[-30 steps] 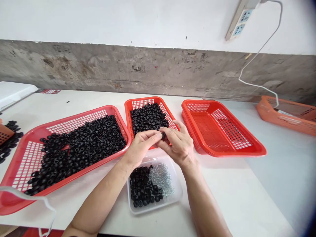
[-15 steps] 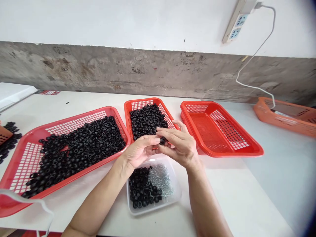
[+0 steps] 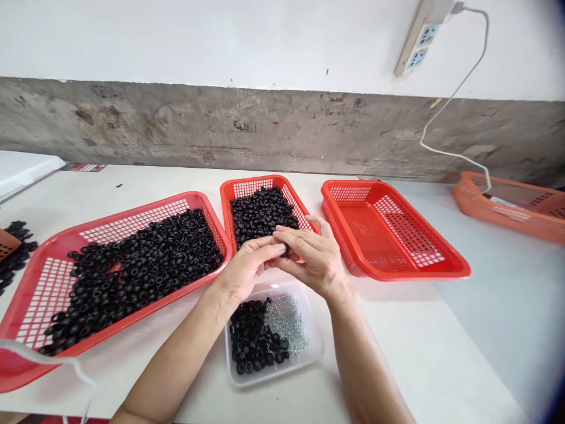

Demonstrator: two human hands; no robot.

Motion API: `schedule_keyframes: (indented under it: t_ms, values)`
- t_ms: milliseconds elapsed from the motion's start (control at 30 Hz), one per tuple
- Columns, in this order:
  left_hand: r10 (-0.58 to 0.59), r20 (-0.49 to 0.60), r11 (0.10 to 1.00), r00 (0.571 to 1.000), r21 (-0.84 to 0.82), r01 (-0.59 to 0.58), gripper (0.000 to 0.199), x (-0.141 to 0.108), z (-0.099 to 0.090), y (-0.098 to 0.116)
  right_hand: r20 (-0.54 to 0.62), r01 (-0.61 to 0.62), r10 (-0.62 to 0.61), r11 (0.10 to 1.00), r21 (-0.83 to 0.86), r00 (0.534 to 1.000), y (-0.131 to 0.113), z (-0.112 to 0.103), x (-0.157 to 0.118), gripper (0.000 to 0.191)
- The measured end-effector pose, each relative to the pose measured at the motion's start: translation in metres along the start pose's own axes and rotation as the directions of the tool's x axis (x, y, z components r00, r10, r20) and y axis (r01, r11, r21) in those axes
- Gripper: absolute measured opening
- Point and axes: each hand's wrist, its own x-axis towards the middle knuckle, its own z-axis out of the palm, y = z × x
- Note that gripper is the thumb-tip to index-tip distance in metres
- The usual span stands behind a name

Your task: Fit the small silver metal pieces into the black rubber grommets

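Note:
My left hand [image 3: 249, 268] and my right hand [image 3: 315, 259] meet above the near rim of a small red mesh basket [image 3: 260, 188]. Between their fingertips is a small black rubber grommet [image 3: 286, 250], mostly hidden by my fingers. That basket holds a heap of black rubber grommets [image 3: 260, 215]. Below my hands, a clear plastic tub [image 3: 310, 347] holds black grommets [image 3: 253, 335] beside a pile of small silvery metal parts [image 3: 286, 323].
A large red mesh basket [image 3: 132, 225] full of black grommets lies to the left. An unfilled red basket [image 3: 377, 229] stands to the right. An orange basket [image 3: 507, 206] sits at the far right, below a wall socket strip [image 3: 415, 50] with a white cord.
My hands have drawn closer together, and the grommet between them is now more covered by my fingers. The view has shifted slightly.

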Motion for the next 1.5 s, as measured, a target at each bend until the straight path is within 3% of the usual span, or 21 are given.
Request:
schedule_keyframes:
  t_ms: [167, 300, 500, 700, 1033, 1267, 1500]
  values:
    - [0.190, -0.130, 0.962, 0.973, 0.223, -0.158, 0.012, -0.003, 0.005, 0.000, 0.016, 0.003, -0.001, 0.988, -0.152, 1.000, -0.007, 0.001, 0.001, 0.023]
    - [0.267, -0.156, 0.923, 0.951, 0.325, -0.206, 0.014, -0.006, 0.010, -0.001, 0.043, -0.007, 0.016, 0.977, -0.212, 0.999, -0.011, 0.002, 0.001, 0.024]
    - [0.294, -0.172, 0.915, 0.940, 0.336, -0.225, 0.015, -0.005, 0.010, 0.001, 0.007, -0.005, 0.006, 0.972, -0.233, 1.000, -0.013, 0.007, 0.002, 0.024]
    - [0.171, -0.051, 0.959, 0.984, 0.237, -0.155, 0.022, -0.002, -0.002, 0.008, -0.069, -0.072, 0.060, 0.980, -0.187, 0.996, -0.012, 0.010, 0.002, 0.021]
    - [0.203, -0.133, 0.958, 0.970, 0.231, -0.169, 0.023, -0.002, 0.005, -0.005, -0.022, 0.060, -0.064, 0.987, -0.151, 0.998, 0.001, 0.013, -0.005, 0.023]
    - [0.165, -0.088, 0.964, 0.982, 0.225, -0.142, 0.025, -0.001, 0.007, 0.001, -0.040, -0.011, 0.009, 0.999, -0.032, 0.999, 0.008, 0.016, -0.009, 0.028]
    - [0.311, -0.194, 0.924, 0.931, 0.290, -0.248, 0.015, 0.000, 0.010, -0.007, -0.057, 0.015, -0.021, 0.995, -0.102, 0.998, 0.000, 0.017, -0.005, 0.031]
